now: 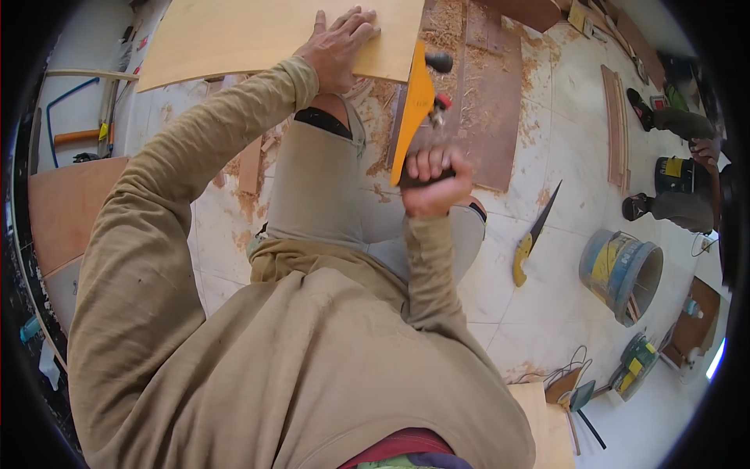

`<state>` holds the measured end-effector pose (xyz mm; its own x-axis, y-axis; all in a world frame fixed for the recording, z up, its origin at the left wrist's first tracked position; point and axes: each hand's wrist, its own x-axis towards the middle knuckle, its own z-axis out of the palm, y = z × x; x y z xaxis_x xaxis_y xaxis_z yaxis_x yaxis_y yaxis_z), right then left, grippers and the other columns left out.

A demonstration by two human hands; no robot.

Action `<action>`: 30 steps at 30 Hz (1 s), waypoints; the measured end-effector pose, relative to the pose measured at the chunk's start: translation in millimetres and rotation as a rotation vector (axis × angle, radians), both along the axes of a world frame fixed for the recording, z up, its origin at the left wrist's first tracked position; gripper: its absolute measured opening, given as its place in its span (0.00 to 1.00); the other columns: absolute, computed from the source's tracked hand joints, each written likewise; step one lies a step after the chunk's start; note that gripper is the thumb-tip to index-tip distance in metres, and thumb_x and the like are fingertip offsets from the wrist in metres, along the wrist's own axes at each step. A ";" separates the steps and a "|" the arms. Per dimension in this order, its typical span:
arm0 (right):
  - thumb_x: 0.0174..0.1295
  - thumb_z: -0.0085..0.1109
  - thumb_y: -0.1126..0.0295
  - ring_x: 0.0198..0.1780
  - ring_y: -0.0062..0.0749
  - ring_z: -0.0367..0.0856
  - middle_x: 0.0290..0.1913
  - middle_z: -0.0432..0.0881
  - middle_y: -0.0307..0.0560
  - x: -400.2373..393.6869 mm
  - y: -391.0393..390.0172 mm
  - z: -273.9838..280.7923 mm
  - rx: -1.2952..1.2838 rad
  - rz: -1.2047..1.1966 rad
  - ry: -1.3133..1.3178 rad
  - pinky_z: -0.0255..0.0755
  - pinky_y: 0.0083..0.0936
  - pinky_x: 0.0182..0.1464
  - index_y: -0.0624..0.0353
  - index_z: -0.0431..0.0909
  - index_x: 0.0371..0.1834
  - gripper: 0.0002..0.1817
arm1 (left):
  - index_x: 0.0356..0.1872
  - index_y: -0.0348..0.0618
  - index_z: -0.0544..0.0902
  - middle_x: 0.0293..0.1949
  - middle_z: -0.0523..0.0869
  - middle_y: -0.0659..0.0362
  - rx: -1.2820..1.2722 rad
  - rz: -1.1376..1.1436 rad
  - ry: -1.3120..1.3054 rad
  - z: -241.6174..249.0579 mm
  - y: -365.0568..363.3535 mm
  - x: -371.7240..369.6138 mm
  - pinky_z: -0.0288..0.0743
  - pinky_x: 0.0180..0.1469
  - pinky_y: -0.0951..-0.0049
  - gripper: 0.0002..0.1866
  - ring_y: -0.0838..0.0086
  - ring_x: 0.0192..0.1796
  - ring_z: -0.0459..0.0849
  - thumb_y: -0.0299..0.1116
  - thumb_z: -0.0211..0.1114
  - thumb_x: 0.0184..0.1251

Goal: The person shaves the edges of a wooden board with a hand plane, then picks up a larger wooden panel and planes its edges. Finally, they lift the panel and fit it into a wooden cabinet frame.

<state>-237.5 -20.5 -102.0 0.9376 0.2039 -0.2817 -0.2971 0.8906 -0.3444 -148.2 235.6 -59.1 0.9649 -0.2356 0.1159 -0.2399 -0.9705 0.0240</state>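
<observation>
A wide pale wooden board [234,39] spans the top of the view. My left hand [337,48] lies flat on it near the close edge, fingers stretched out and slightly apart. My right hand [437,181] is closed round the rear handle of a yellow hand plane [414,105]. The plane is tipped on its side along the board's right edge, its dark front knob and red adjuster facing right. Below the board, my knee and thigh show in pale trousers [316,180].
Wood shavings [441,35] cover brown planks on the tiled floor. To the right lie a yellow-handled handsaw [531,238] and a blue paint-stained bucket [613,270]. Another person [687,148] sits at the far right by a dark bucket. A bow saw [70,133] is at the left.
</observation>
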 end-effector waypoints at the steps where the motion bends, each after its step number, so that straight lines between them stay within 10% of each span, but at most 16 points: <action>1: 0.57 0.52 0.61 0.16 0.22 0.56 0.16 0.58 0.32 -8.8 -4.9 2.5 -0.024 0.001 0.001 0.54 0.25 0.20 0.47 0.61 0.21 0.12 | 0.67 0.47 0.68 0.76 0.62 0.53 0.006 -0.001 -0.003 -3.8 0.3 -0.2 0.48 0.73 0.24 0.44 0.56 0.81 0.53 0.34 0.78 0.45; 9: 0.55 0.54 0.65 0.18 0.23 0.56 0.16 0.56 0.33 108.3 33.9 -9.4 0.099 0.002 -0.014 0.58 0.26 0.27 0.49 0.61 0.20 0.12 | 0.67 0.46 0.67 0.77 0.59 0.53 0.009 -0.030 0.011 -3.1 1.6 1.1 0.45 0.73 0.24 0.42 0.54 0.82 0.51 0.36 0.77 0.48; 15: 0.57 0.51 0.61 0.16 0.23 0.54 0.16 0.57 0.33 -27.8 -6.8 2.7 0.038 -0.007 0.013 0.54 0.27 0.19 0.49 0.59 0.20 0.14 | 0.66 0.42 0.67 0.77 0.60 0.51 -0.002 -0.013 0.062 2.9 -2.1 1.9 0.43 0.74 0.24 0.40 0.54 0.82 0.51 0.35 0.75 0.49; 20: 0.55 0.53 0.65 0.18 0.25 0.56 0.16 0.58 0.36 143.3 45.4 -10.8 0.108 -0.012 0.026 0.58 0.28 0.26 0.50 0.61 0.20 0.12 | 0.66 0.43 0.68 0.76 0.60 0.52 -0.052 -0.041 0.038 -0.4 -0.2 1.8 0.41 0.75 0.24 0.42 0.54 0.82 0.50 0.36 0.76 0.45; 26: 0.56 0.52 0.64 0.17 0.24 0.55 0.17 0.58 0.34 -9.8 -9.1 10.6 0.010 0.001 0.018 0.56 0.27 0.22 0.48 0.60 0.20 0.12 | 0.65 0.44 0.69 0.76 0.61 0.52 -0.064 -0.010 0.072 7.3 -1.9 3.9 0.41 0.75 0.24 0.41 0.54 0.82 0.50 0.37 0.75 0.45; 30: 0.57 0.52 0.64 0.17 0.23 0.54 0.17 0.57 0.34 43.6 14.6 -7.0 0.019 -0.019 0.059 0.56 0.27 0.23 0.48 0.60 0.20 0.12 | 0.66 0.43 0.68 0.76 0.60 0.51 -0.061 -0.033 0.066 -2.5 5.9 2.4 0.41 0.75 0.25 0.43 0.53 0.82 0.50 0.38 0.76 0.45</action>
